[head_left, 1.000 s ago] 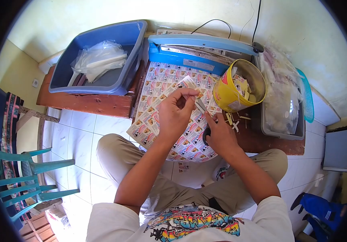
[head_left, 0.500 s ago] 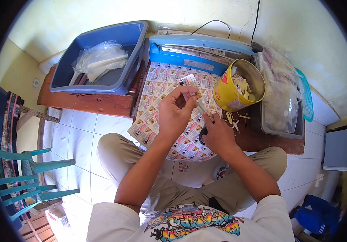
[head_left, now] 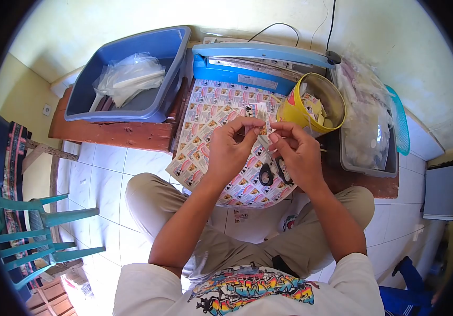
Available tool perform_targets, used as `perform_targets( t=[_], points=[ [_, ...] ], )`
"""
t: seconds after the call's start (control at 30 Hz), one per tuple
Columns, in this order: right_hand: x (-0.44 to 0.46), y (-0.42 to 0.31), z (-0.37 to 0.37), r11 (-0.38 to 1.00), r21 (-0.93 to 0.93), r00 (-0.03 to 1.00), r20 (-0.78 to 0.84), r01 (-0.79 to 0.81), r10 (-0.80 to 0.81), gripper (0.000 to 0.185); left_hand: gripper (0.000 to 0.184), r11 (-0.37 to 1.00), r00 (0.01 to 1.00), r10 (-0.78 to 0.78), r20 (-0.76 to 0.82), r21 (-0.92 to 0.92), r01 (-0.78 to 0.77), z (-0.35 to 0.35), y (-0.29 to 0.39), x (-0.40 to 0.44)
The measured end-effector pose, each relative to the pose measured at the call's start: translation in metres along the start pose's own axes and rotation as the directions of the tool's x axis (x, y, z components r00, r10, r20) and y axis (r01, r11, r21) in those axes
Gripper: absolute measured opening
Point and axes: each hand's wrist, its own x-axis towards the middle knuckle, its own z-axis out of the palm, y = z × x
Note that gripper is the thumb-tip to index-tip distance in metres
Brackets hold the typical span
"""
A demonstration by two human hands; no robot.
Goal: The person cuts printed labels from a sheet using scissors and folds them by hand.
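My left hand (head_left: 230, 145) pinches a small printed paper label (head_left: 258, 111) between thumb and forefinger, above the printed sheets. Opposite it, the thumb and forefinger of my right hand (head_left: 300, 152) are closed at the label's right edge; the exact contact is partly hidden by the fingers. Just below the hands, scissors with black handles (head_left: 267, 175) lie on the printed sheet (head_left: 210, 113), their blades partly covered. The sheet carries repeated small label prints and hangs over the front edge toward my lap.
A blue paper cutter (head_left: 252, 73) stands behind the sheets. To the right are a yellow tin (head_left: 296, 110) with paper scraps and a grey tray (head_left: 371, 167) of plastic bags. A blue tub (head_left: 168, 89) with clear bags sits left on the wooden bench (head_left: 126, 134).
My right hand has let go of the scissors and risen to the label beside my left hand. The scissors now lie on the sheet. The label stands more upright.
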Motion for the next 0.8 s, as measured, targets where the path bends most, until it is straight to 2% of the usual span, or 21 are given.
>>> perform_targets(
  t=[0.03,0.1,0.27,0.4,0.67,0.77,0.8],
  points=[
    [0.002,0.002,0.001,0.992,0.126,1.0,-0.011,-0.017,0.019,0.03,0.013,1.0,1.0,0.0,0.004,0.002,0.0,0.0,0.0,0.0],
    [0.004,0.004,0.001,0.986,0.164,0.999,-0.01,-0.028,0.031,0.027,0.013,0.999,0.997,-0.037,0.072,-0.008,0.037,-0.001,-0.003,0.0],
    [0.004,0.005,0.003,0.979,0.205,1.0,0.013,-0.023,0.02,0.02,0.014,0.995,0.997,-0.039,0.07,-0.09,0.045,0.003,-0.008,-0.001],
    [0.003,0.003,0.004,0.984,0.178,1.0,-0.012,-0.009,0.011,0.021,0.015,0.99,0.997,-0.041,0.066,-0.133,0.049,0.005,-0.007,-0.002],
    [0.001,0.006,0.005,0.989,0.146,1.0,-0.011,0.009,-0.008,0.022,0.015,0.994,0.998,-0.055,0.025,-0.091,0.057,0.0,-0.004,-0.003],
    [-0.005,0.005,0.003,0.996,0.079,0.999,-0.023,0.032,-0.031,0.026,0.015,0.994,0.998,-0.063,0.015,-0.085,0.064,-0.003,-0.004,-0.003],
    [-0.007,0.004,0.0,0.993,-0.113,1.0,0.012,0.026,-0.025,0.03,0.015,0.994,0.997,-0.071,0.015,-0.082,0.072,-0.004,-0.003,-0.003]
  ],
)
